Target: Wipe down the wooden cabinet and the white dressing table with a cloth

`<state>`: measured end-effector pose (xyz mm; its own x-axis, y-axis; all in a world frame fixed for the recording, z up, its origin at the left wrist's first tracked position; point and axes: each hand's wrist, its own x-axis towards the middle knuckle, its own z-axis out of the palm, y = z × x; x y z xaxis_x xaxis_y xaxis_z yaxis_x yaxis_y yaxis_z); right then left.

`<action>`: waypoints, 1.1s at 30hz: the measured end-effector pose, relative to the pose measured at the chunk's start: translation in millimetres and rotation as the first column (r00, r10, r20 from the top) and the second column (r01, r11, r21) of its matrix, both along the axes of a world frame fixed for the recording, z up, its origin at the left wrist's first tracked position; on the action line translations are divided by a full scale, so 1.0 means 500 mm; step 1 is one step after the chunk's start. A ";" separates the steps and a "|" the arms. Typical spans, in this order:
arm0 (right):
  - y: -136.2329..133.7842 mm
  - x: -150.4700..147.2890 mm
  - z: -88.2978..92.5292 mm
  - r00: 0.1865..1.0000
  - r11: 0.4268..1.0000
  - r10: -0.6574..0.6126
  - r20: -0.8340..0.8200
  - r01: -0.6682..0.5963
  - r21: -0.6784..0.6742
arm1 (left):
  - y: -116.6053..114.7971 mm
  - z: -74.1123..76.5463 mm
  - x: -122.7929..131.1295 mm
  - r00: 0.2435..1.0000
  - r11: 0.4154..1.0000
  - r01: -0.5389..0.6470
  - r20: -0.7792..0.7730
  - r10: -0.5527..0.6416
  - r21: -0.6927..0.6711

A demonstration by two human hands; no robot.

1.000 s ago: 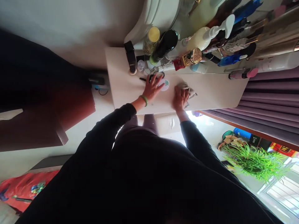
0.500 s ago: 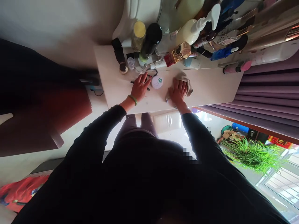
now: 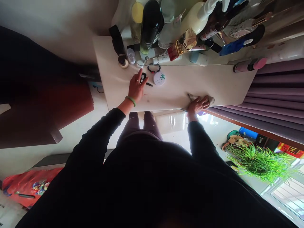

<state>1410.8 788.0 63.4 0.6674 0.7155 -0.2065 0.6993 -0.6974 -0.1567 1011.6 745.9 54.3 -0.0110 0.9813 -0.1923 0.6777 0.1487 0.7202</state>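
A grey-beige cloth (image 3: 210, 100) lies bunched at the front edge of the white tabletop (image 3: 175, 91), with my right hand (image 3: 197, 104) gripping it from above. My left hand (image 3: 136, 88) rests on the left part of the table, fingers apart and holding nothing. Small black items (image 3: 149, 84) lie by its fingertips, partly covered; I cannot make out their kind. Just to their right sits a round white case (image 3: 159, 78) with a green mark. Behind that case is a dark beaded bracelet (image 3: 155, 72).
Along the back stand several bottles, among them a black bottle (image 3: 150, 27), a cream pump bottle (image 3: 194, 19) and a red-and-gold bottle (image 3: 181, 44). A pink-capped bottle (image 3: 249, 65) lies at right by the purple curtain (image 3: 277, 82). Dark red furniture (image 3: 73, 107) stands left.
My right hand has slid the cloth rightward and towards me, to the front edge. My left hand has shifted slightly left, uncovering more of the black items.
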 end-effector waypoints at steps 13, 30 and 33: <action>-0.260 -0.438 0.009 0.405 0.646 0.706 -0.581 -0.704 0.294 | -0.051 -0.029 -0.030 0.968 0.965 -0.235 0.121 0.222 0.112; -0.038 -0.351 0.178 0.241 0.868 0.344 -0.907 -0.451 0.209 | -0.106 0.125 0.062 0.978 0.983 -0.089 0.199 0.056 0.159; -0.023 -0.284 0.171 0.347 0.942 0.304 -0.887 -0.247 0.226 | -0.106 0.116 0.068 0.984 0.978 -0.019 0.177 -0.019 0.209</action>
